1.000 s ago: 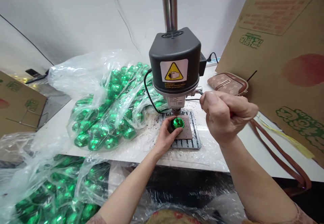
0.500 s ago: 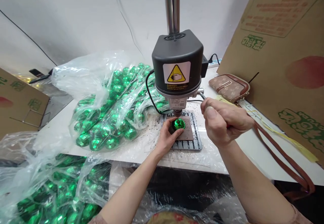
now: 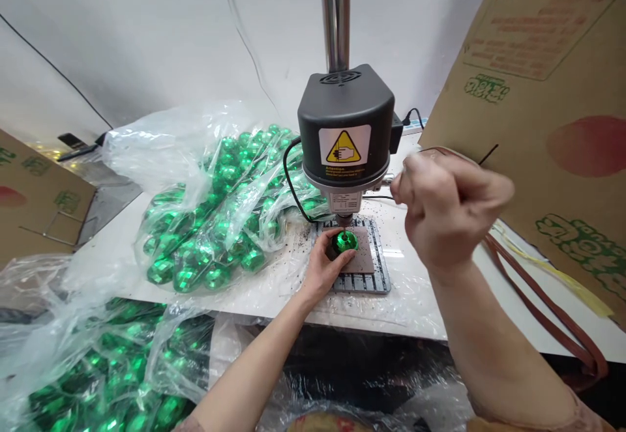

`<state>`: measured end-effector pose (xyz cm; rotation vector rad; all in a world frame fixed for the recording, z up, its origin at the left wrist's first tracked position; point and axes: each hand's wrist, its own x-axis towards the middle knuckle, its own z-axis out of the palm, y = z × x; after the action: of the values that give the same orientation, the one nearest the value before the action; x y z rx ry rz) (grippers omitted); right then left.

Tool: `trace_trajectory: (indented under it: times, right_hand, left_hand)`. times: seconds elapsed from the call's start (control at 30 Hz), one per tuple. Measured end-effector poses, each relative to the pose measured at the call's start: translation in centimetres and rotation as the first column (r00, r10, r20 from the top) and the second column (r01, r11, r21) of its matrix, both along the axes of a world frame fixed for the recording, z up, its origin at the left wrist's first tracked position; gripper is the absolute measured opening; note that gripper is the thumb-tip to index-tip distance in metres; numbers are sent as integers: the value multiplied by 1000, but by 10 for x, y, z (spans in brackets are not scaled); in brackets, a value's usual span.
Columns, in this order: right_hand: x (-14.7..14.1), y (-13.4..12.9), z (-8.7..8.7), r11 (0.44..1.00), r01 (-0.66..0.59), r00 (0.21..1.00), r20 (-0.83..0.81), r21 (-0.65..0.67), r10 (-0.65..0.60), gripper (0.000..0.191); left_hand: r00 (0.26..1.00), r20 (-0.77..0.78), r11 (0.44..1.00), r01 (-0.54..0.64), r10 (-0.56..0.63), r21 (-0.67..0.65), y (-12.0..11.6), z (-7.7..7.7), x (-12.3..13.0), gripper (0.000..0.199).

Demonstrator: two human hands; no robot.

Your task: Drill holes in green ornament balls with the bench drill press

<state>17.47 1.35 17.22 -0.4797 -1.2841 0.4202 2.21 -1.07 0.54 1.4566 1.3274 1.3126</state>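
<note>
Under the chuck of a black drill press (image 3: pixel 345 109), my left hand (image 3: pixel 323 264) grips a shiny green faceted ball (image 3: pixel 347 241), thumb and fingers around its sides. The ball rests on a brown board (image 3: pixel 362 256) over the slotted metal base (image 3: pixel 379 282). The thin drill bit is just above or at the ball's top; exact contact is unclear. My right hand (image 3: pixel 443 201), slightly blurred, is closed around the press's feed lever (image 3: pixel 387 180), most of which the fingers hide.
Plastic bags of green balls (image 3: pixel 188 249) lie left on the white table (image 3: pixel 274 298), with more bagged balls (image 3: pixel 112 367) below its front edge. Cardboard boxes (image 3: pixel 533 158) stand right and left. A brown bag strap (image 3: pixel 548 308) hangs at the right edge. Dark shavings surround the base.
My right hand has risen and moved slightly right with the lever, now covering much of the patterned purse. My left hand and the ball have stayed nearly in place under the drill.
</note>
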Motion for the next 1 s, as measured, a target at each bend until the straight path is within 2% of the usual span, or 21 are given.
trace_trajectory:
  times: [0.1,0.23,0.4,0.47,0.53,0.57,0.63,0.7,0.77,0.83,0.9,0.97,1.0]
  right_hand:
    - [-1,8,27,995,-73,992,-109,-72,65,44]
    - [1,14,36,981,-156,984,-104,-119,144,44]
    - [-1,11,32,988,-128,988,-101,-82,120,44]
    - [-2,11,32,990,-121,988,-107,-73,113,44]
    - [-3,11,32,991,-120,987,-112,-60,113,44]
    - [-3,12,32,991,-121,987,-116,-53,114,44]
    - [-3,13,32,991,-125,985,-124,-37,120,44]
    - [-3,14,31,991,-128,983,-135,-35,122,43]
    - [-3,14,30,991,-128,982,-146,-39,122,43]
    - [-4,14,30,991,-126,982,-146,-42,119,43]
    - [-4,14,30,993,-110,986,-133,-33,105,43]
    - [-4,13,30,995,-96,989,-115,-23,93,44]
    - [-4,13,30,996,-92,990,-105,-18,89,45]
  left_hand:
    - [997,20,997,-78,78,4,-7,5,2,47]
    - [984,-5,984,-176,176,10,-25,11,-3,46]
    - [975,181,992,-116,125,-58,-66,15,-17,41]
    - [985,170,997,-32,43,-67,-90,12,-23,34]
    - [994,-2,994,113,-113,-8,-114,5,-30,28]
    - [967,-146,976,215,-207,38,-126,0,-35,29]
    - [824,-443,895,436,-352,100,-143,-11,-44,38]
    - [686,-611,812,572,-396,117,-151,-19,-52,50]
    - [632,-672,790,602,-385,114,-152,-23,-56,56]
    - [579,-739,760,635,-345,142,-149,-23,-54,50]
    - [537,-804,684,687,-254,243,-142,-19,-51,41]
    - [575,-807,638,673,-133,374,-131,-13,-50,35]
    - [618,-784,657,618,-66,432,-122,-9,-52,31]
